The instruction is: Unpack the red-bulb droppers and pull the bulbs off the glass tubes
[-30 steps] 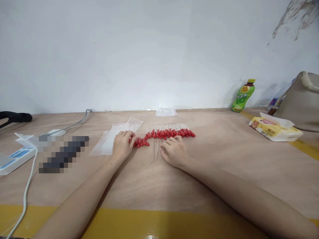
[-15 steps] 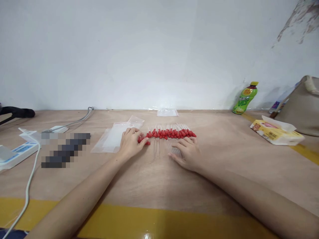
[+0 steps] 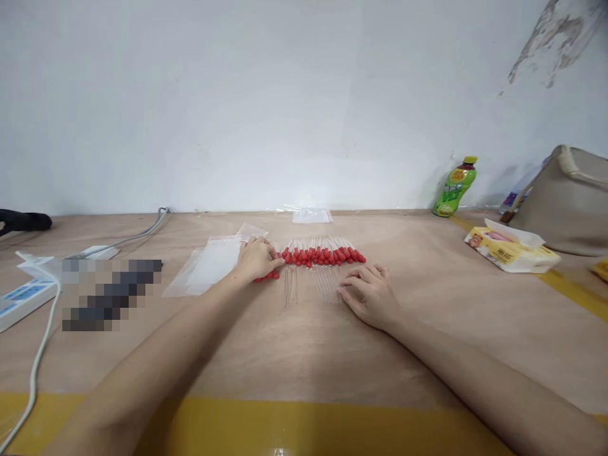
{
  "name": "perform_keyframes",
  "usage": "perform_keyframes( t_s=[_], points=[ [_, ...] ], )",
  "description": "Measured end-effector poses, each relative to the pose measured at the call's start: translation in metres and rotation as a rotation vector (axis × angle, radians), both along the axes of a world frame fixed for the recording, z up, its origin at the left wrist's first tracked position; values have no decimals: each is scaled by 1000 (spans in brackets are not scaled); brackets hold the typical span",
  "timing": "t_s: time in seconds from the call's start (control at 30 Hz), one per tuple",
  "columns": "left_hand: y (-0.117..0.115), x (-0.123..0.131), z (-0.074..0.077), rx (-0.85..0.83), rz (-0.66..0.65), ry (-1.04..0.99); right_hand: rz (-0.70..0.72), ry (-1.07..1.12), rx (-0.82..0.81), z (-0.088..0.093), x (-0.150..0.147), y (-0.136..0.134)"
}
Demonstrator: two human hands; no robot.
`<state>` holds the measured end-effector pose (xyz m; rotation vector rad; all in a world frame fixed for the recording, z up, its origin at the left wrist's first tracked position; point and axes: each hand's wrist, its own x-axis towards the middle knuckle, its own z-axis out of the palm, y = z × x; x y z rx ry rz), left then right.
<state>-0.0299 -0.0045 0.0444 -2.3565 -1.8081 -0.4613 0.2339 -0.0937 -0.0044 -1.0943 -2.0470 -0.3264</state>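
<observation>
A row of glass droppers with red rubber bulbs lies on the table. Some of their thin glass tubes point toward the wall and others toward me. At the row's left end, my left hand has its fingers and thumb closed in around a dropper; more red bulbs show below that hand. My right hand rests on the table to the right of the near glass tubes. Its fingers are loosely bent with nothing visible in them, and its thumb tip is close to the tubes.
Clear plastic bags lie left of my left hand, and another small bag is by the wall. On the right are a tissue pack, a green drink bottle and a beige bag. A power strip with cables stands left.
My right hand has moved off the near glass tubes, leaving them more exposed. My left hand stays at the left end of the row, its fingers drawn in slightly. The view has shifted a little.
</observation>
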Motion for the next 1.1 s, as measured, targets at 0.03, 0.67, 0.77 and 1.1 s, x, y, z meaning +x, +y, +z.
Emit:
perform_keyframes(
  t_s=[0.03, 0.67, 0.77, 1.1],
  points=[
    [-2, 0, 0, 7, 3, 0, 0, 3, -9, 0, 0, 0],
    [-9, -5, 0, 141, 238, -114, -3, 28, -30, -3, 0, 3],
    [-28, -9, -4, 385, 156, -158, 3, 56, -12, -5, 1, 4],
    [-84, 11, -37, 330, -575, -167, 210, -159, 82, 2, -8, -4]
  ],
)
